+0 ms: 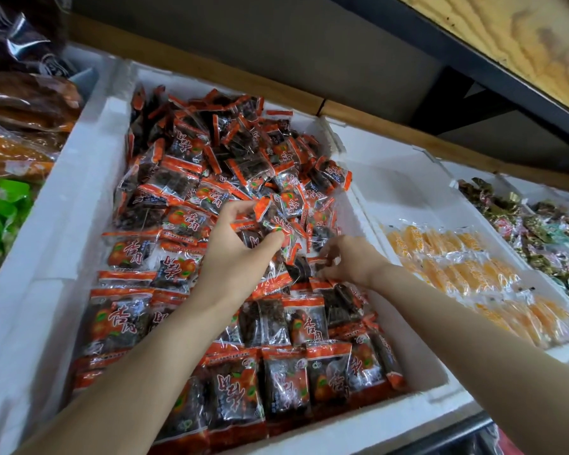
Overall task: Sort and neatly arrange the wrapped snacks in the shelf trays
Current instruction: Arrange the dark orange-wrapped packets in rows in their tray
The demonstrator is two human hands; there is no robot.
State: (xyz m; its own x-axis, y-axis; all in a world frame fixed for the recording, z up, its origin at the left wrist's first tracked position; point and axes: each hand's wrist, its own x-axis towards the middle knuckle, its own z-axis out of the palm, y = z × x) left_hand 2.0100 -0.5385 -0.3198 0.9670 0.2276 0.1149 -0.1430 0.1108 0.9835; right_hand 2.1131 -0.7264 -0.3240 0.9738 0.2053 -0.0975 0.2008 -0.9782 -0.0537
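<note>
Nearest, two bare forearms (138, 372), rising from the bottom edge toward centre frame. Left hand (234, 254) curled round a bunch of snack packets (270, 221), orange and black, lifted just above the pile. Right hand (349, 261) just beside it and lower, fingers pinching one dark packet (298, 269) at the pile's edge. Hands close, not touching.

Below them, toward the bottom of the frame, neat rows (286, 382) standing side by side in the white foam tray (79, 198). Above them, toward upper centre, a loose heap (217, 152), jumbled.

Probably midway: gathering strays from the heap to extend the rows. Next calls for squaring the held bunch, turning labels one way, and setting it flush behind the last row without toppling it.

Right of frame, yellow snacks (457, 264) in the next tray, foil-wrapped sweets (539, 231) beyond. Green packets (0, 218) at far left.
</note>
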